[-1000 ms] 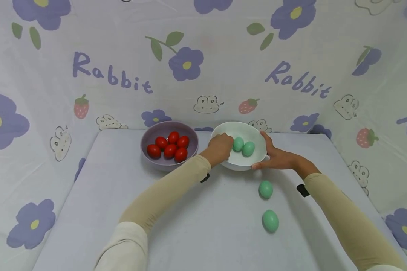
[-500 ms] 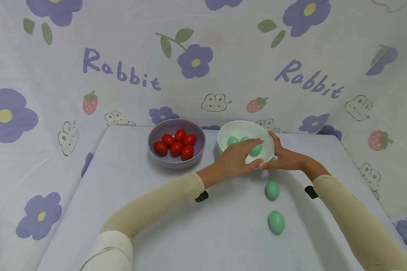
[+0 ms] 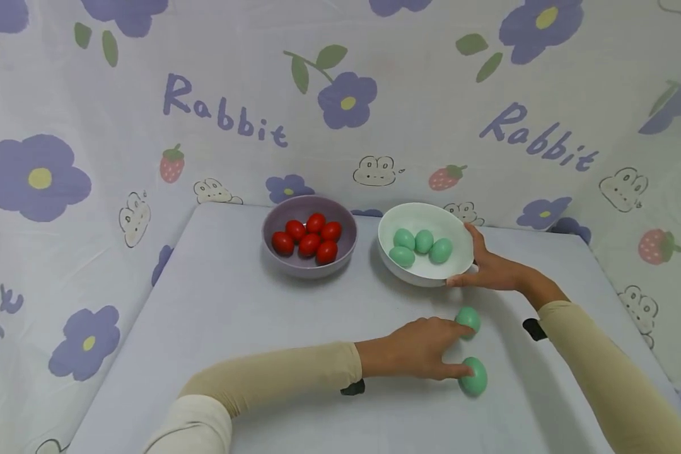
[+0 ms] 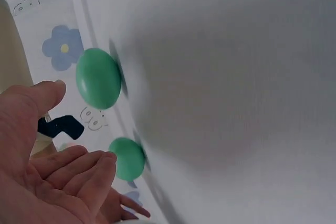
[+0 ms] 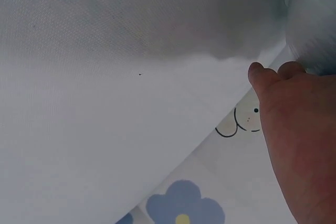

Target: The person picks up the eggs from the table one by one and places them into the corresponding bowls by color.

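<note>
My left hand [image 3: 422, 348] reaches over the table with thumb and fingers spread apart. Its fingertips are at the farther green egg [image 3: 468, 322], and its thumb is at the nearer green egg [image 3: 473, 377]. In the left wrist view a gap shows between the thumb and the nearer egg [image 4: 98, 78], while the fingertips overlap the other egg [image 4: 127, 159]; contact is unclear. With thumb in front and fingers behind, my right hand [image 3: 490, 268] holds the right side of a white bowl [image 3: 425, 277]. Several green eggs [image 3: 424, 241] lie in that bowl.
Left of the white bowl stands a purple bowl [image 3: 309, 271] with several red eggs [image 3: 309, 245] in it. A patterned cloth [image 3: 340, 145] rises behind the white table [image 3: 227, 302]. Sleeves cover both forearms.
My left hand has come out of the white bowl and moved toward me and right, to the two eggs on the table. My right hand stays on the bowl. The head view has shifted.
</note>
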A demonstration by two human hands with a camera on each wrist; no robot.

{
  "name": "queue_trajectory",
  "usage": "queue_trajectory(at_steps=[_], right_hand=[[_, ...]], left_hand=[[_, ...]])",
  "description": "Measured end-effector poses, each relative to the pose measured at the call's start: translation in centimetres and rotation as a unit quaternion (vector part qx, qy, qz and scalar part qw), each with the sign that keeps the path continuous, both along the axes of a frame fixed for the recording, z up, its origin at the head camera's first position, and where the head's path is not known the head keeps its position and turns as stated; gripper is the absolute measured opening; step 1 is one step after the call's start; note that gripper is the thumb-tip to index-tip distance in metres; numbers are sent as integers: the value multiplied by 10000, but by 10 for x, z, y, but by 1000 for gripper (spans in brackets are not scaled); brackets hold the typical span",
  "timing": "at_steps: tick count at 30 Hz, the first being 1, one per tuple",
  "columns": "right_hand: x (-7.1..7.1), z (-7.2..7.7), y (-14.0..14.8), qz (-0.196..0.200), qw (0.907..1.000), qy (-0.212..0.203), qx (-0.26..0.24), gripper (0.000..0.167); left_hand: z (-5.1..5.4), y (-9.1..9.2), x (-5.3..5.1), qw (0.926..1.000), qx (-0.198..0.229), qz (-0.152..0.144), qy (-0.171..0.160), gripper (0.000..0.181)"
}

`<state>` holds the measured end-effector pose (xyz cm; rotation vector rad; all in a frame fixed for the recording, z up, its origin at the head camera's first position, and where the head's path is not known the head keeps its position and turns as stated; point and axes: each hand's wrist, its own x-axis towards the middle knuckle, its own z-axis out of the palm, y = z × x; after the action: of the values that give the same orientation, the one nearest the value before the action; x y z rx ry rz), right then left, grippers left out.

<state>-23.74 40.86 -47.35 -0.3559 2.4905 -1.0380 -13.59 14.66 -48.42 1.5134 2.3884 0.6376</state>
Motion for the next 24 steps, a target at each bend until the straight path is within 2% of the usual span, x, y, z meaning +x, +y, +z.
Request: queue_trajectory(at_steps=[4,14,24], right_hand=[[0,0,-1,-37,10000,-16,13,137],[0,-4,2,-64,9999,26,118,137],[-1,-5,3,-57,9999,43,87,136]], left_hand=[[-7,6,8,9998,-43,11,-173,73],[-19,23,21,9999,-64,49,-121,69],[-25,32,28,9998,-63,-85,-141,41]])
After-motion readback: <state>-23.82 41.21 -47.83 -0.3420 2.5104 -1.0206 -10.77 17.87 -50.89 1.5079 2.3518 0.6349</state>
